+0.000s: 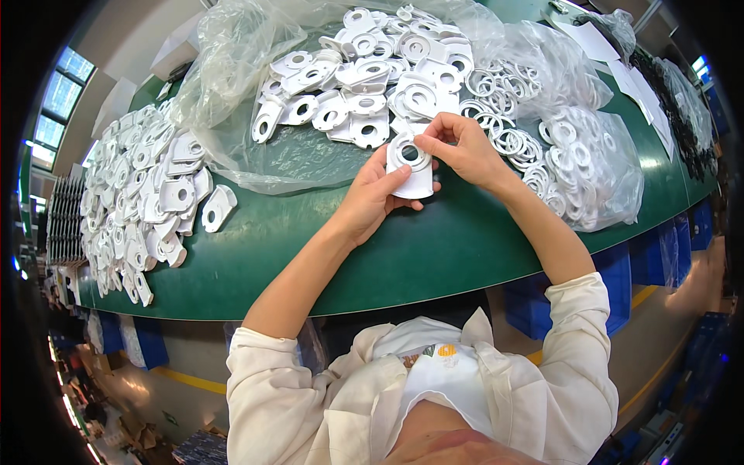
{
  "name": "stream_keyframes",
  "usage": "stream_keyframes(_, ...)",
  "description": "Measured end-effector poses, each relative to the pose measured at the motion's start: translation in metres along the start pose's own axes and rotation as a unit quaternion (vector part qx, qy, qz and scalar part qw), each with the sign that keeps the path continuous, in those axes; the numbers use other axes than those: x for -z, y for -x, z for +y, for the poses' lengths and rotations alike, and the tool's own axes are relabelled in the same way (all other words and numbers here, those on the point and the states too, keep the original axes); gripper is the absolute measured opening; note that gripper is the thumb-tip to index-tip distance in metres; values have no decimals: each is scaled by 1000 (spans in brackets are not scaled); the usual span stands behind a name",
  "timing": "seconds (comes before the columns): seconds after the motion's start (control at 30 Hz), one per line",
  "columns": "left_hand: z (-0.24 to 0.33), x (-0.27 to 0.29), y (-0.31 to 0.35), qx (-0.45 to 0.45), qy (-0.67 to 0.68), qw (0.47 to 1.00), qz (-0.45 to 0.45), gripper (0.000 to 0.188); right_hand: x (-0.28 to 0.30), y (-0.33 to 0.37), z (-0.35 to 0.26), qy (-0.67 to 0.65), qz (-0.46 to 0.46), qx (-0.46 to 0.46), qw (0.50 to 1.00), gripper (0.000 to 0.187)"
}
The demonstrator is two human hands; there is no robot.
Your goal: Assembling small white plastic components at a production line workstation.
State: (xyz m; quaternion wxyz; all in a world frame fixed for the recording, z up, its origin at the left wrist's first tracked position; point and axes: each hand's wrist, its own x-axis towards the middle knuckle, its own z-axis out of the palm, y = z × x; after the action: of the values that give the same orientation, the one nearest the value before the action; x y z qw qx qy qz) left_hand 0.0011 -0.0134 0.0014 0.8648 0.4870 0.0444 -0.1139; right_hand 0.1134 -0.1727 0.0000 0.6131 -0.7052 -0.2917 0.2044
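My left hand (370, 192) grips a white plastic housing part (415, 187), its thumb on the front face and its fingers behind. The part is rounded at the top, straight at the bottom, with a round hole through it. A white ring (422, 160) lies around that hole. Thumb and fingertips of my right hand (465, 151) are pinched together at the ring's upper right edge; they partly hide it. Just beyond my hands is a heap of similar white housing parts (364, 74) on clear plastic sheeting.
Loose white rings (508, 142) lie right of the heap, beside a clear bag of rings (593, 167). More white parts (139, 186) are piled at the left of the green table (372, 263). Blue bins (531, 306) stand below the table's near edge. Papers (639, 93) lie far right.
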Motion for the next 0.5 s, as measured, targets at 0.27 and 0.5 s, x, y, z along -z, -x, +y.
stream_keyframes(0.27, -1, 5, 0, -26, -103, 994, 6, 37, -13, 6, -7, 42, 57, 81, 994, 21)
stream_keyframes(0.5, -6, 3, -1, -28, -158, 987, -30, 42, -6, 8, -10, 32, -20, -8, 999, 21)
